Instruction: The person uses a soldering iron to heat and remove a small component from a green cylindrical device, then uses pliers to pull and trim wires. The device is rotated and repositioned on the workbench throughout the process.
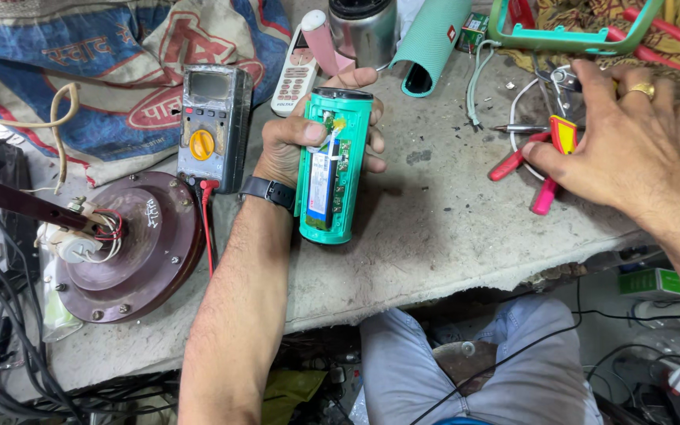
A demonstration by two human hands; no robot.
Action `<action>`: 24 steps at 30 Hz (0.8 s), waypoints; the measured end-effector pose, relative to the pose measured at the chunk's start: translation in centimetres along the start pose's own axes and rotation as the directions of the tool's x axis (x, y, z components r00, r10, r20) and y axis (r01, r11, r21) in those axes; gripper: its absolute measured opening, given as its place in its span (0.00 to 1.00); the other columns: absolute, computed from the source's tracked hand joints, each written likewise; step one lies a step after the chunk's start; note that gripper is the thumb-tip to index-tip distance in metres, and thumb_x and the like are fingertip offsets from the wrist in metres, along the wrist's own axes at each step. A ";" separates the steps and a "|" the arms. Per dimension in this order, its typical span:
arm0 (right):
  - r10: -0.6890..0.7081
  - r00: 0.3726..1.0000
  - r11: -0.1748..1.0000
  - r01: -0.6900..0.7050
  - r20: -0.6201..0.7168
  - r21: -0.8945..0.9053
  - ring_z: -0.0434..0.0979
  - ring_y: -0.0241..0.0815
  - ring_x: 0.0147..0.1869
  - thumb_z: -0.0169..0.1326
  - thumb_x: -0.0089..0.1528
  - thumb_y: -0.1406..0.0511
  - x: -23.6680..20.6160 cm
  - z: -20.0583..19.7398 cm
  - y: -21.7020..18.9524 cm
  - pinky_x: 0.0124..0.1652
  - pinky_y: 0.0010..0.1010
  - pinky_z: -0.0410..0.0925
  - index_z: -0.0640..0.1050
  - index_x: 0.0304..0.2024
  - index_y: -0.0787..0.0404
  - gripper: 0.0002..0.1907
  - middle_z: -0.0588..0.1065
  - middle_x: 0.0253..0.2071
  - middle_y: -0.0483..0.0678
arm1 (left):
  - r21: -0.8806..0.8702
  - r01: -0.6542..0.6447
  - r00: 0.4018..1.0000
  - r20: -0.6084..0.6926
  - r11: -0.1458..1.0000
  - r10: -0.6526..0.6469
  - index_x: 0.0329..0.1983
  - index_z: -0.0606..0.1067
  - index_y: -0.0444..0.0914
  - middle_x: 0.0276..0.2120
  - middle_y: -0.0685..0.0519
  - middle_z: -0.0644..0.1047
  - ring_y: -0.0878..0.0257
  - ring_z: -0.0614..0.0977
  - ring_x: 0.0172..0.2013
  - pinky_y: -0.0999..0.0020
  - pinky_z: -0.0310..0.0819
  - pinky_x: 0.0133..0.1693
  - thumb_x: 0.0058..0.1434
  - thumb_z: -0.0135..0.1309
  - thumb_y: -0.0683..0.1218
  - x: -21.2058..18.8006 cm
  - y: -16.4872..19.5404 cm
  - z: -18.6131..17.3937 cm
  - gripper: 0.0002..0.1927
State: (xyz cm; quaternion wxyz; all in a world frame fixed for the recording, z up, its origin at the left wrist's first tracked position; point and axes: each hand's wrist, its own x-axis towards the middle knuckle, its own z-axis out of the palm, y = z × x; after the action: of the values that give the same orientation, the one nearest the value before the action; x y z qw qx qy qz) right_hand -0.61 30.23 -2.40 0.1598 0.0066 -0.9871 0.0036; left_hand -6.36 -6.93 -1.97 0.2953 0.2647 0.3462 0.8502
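Head view looked down on a grey, stained workbench (434, 228) with a ragged front edge; below it lay tangled black cables and the person's knees in pale trousers; a printed blue and red sack (112, 71) was heaped across the back left corner; in front of the sack sat a brown round fan motor (131, 252) with wires at its hub; beside it stood a grey multimeter (214, 126) with a yellow dial, its red lead trailing down to the bench edge; farther back lay a teal mesh sleeve (430, 43), a steel cup (364, 27) and a white remote control (297, 75).

The left hand (301, 142) was wrapped around a teal cylindrical speaker body (334, 165), thumb over its top end and fingers curled round its far side; the body stood near the bench's middle, its opened side facing up, showing a blue-labelled battery and a green circuit board; a black band circled that wrist.

The right hand (619, 145), well apart on the right, lay palm down with fingers narrowed onto red-handled pliers (548, 169) resting on the bench among a white wire loop; a gold ring showed on one finger.
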 end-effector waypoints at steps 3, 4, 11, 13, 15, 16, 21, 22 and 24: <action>-0.060 0.991 0.997 0.066 -0.119 0.051 0.60 0.70 0.70 0.62 0.55 0.40 -0.5 1.4 0.2 0.63 0.61 0.56 0.66 0.74 0.64 0.54 0.64 0.66 0.72 | 0.041 0.017 1.000 -0.025 0.999 -0.016 0.74 0.61 0.34 0.46 0.40 0.76 0.47 0.83 0.43 0.40 0.82 0.47 0.42 0.66 0.48 0.3 0.1 -0.2 0.53; -0.084 0.984 0.992 0.097 -0.154 0.077 0.60 0.69 0.71 0.61 0.57 0.39 -0.5 2.0 0.4 0.66 0.60 0.57 0.66 0.72 0.67 0.52 0.64 0.66 0.71 | 0.058 0.025 0.999 -0.034 0.998 -0.023 0.74 0.60 0.34 0.47 0.39 0.76 0.47 0.83 0.44 0.40 0.83 0.47 0.41 0.66 0.48 0.4 0.1 -0.2 0.54; -0.209 0.933 0.973 0.228 -0.292 0.031 0.61 0.62 0.74 0.59 0.65 0.43 0.3 5.0 2.2 0.65 0.51 0.63 0.72 0.66 0.72 0.43 0.67 0.63 0.66 | 0.085 0.053 0.997 -0.059 0.995 -0.048 0.77 0.59 0.34 0.43 0.37 0.77 0.47 0.82 0.42 0.44 0.82 0.42 0.41 0.65 0.49 1.2 0.2 -0.4 0.57; -0.172 0.909 0.938 0.269 -0.379 0.218 0.62 0.54 0.73 0.61 0.68 0.49 -0.2 4.4 2.2 0.67 0.43 0.64 0.73 0.64 0.69 0.35 0.66 0.66 0.61 | 0.085 0.057 0.997 -0.054 0.995 -0.053 0.78 0.58 0.34 0.44 0.37 0.78 0.47 0.82 0.42 0.44 0.82 0.42 0.41 0.65 0.49 1.3 0.2 -0.3 0.57; -0.143 0.882 0.860 0.335 -0.449 0.385 0.67 0.48 0.71 0.62 0.70 0.56 -0.9 2.9 1.4 0.67 0.35 0.65 0.74 0.62 0.67 0.25 0.68 0.66 0.56 | 0.085 0.085 0.994 -0.073 0.993 -0.079 0.77 0.58 0.34 0.46 0.36 0.78 0.46 0.83 0.43 0.43 0.82 0.42 0.41 0.66 0.48 1.4 0.2 0.1 0.57; -0.148 0.867 0.825 0.373 -0.475 0.424 0.70 0.46 0.68 0.62 0.70 0.60 -1.1 1.9 0.8 0.66 0.33 0.67 0.76 0.60 0.67 0.22 0.70 0.64 0.55 | 0.088 0.098 0.993 -0.081 0.991 -0.091 0.76 0.58 0.34 0.47 0.36 0.78 0.45 0.83 0.44 0.43 0.82 0.42 0.42 0.67 0.47 1.5 0.3 0.3 0.56; -0.327 0.710 0.627 0.657 -0.623 0.419 0.82 0.49 0.46 0.66 0.62 0.71 -0.4 -3.9 -4.8 0.47 0.35 0.72 0.81 0.48 0.69 0.12 0.80 0.45 0.56 | 0.123 0.140 0.988 -0.088 0.983 -0.130 0.76 0.58 0.35 0.46 0.37 0.78 0.45 0.84 0.43 0.42 0.83 0.43 0.42 0.67 0.47 1.6 0.3 1.5 0.56; -0.333 0.710 0.581 0.673 -0.621 0.457 0.82 0.48 0.44 0.67 0.63 0.71 -0.2 -4.6 -6.5 0.45 0.35 0.72 0.81 0.47 0.69 0.11 0.80 0.44 0.56 | 0.135 0.143 0.987 -0.094 0.981 -0.131 0.76 0.58 0.35 0.46 0.37 0.78 0.45 0.84 0.43 0.42 0.83 0.43 0.42 0.67 0.47 1.5 0.4 1.6 0.55; -0.377 0.671 0.519 0.724 -0.638 0.455 0.82 0.47 0.44 0.67 0.63 0.72 0.4 -6.1 -9.3 0.44 0.33 0.73 0.81 0.46 0.68 0.10 0.80 0.43 0.55 | 0.145 0.126 0.989 -0.090 0.981 -0.114 0.75 0.58 0.34 0.47 0.38 0.77 0.45 0.84 0.44 0.43 0.84 0.44 0.44 0.66 0.46 1.2 0.5 1.8 0.54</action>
State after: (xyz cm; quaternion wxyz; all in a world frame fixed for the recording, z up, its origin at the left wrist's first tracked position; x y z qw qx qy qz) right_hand 1.04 21.02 3.54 0.3676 0.3870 -0.7860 0.3120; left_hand -6.18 -5.61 -0.15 0.3107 0.2300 0.4365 0.8124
